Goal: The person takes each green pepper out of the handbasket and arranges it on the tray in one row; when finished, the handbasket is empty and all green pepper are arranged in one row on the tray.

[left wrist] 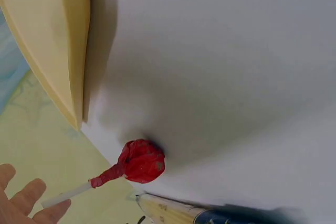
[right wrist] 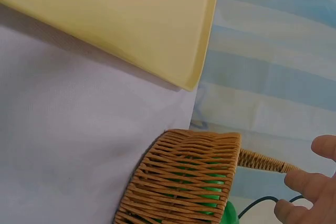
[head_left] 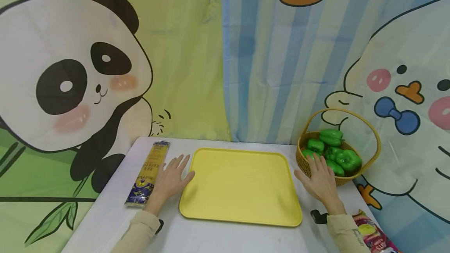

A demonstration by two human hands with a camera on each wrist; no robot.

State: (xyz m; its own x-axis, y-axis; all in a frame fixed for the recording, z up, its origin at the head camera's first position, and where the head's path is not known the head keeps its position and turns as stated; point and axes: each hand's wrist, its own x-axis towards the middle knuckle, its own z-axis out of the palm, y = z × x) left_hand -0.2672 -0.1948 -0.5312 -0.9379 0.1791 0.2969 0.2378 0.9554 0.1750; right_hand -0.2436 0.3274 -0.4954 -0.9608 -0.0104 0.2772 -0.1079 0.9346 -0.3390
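My left hand (head_left: 172,179) has its fingers spread above the table, between a yellow-and-blue spaghetti packet (head_left: 147,173) and a yellow tray (head_left: 240,186). In the left wrist view, a lollipop (left wrist: 143,161) in red wrapping has its white stick pointing toward the left fingers (left wrist: 29,195); whether they touch it I cannot tell. The head view does not show the lollipop. My right hand (head_left: 320,180), fingers extended, is at the near-left side of a wicker basket (head_left: 303,161) and covers part of it. Several green bell peppers (head_left: 348,160) fill this basket.
A red snack packet (head_left: 374,233) lies at the table's right edge, partly behind the right sleeve. The basket's tall handle (head_left: 376,139) arches above the peppers. Behind the white table (head_left: 225,239) hangs a cartoon-printed curtain (head_left: 190,69).
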